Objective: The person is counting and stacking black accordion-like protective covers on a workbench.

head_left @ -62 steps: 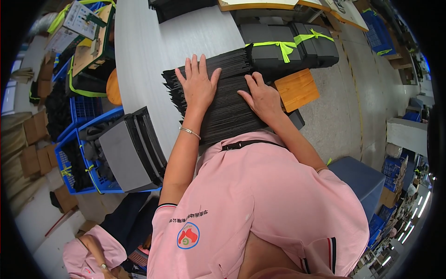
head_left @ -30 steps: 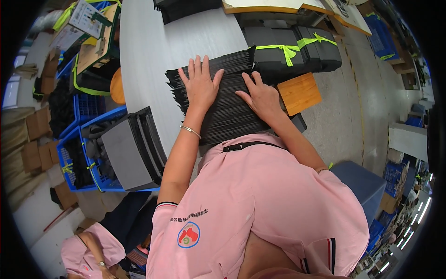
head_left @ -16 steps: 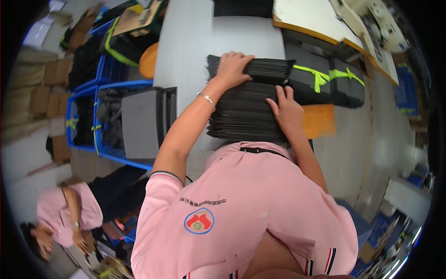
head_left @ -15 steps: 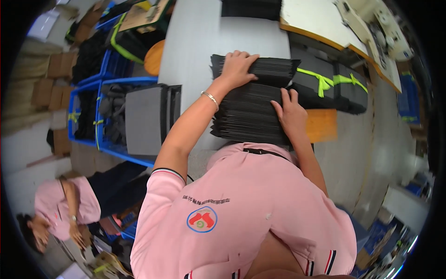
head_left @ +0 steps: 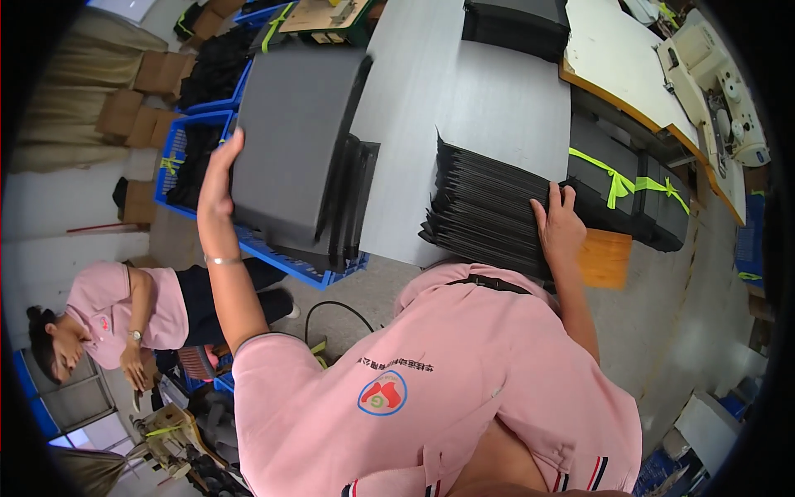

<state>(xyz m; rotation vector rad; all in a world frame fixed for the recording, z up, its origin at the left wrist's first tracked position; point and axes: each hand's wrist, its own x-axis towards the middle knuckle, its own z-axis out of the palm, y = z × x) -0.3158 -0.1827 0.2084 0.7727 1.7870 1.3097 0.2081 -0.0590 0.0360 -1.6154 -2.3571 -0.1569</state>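
My left hand (head_left: 219, 178), reached out to the left, is closed on the left edge of a thick stack of dark grey sheets (head_left: 290, 137). Its fingers are partly hidden by the sheets. Under and beside that stack, more dark sheets (head_left: 364, 199) stand at the blue crate (head_left: 302, 267). My right hand (head_left: 563, 222) lies with fingers extended against the right end of a fanned row of thin black sheets (head_left: 489, 207). That row rests on the pale table (head_left: 406, 195) close to my body.
Grey bundles tied with neon-yellow strips (head_left: 617, 184) sit to the right, above a wooden stool (head_left: 606, 258). Another dark stack (head_left: 517, 25) lies on the far table. A sewing machine (head_left: 716, 91) is at the far right. At the lower left, a co-worker (head_left: 137, 306) handles something.
My left hand has swung from the far part of the black sheets over to the left crate. That far part is gone from the table, and a raised stack is now at the crate.
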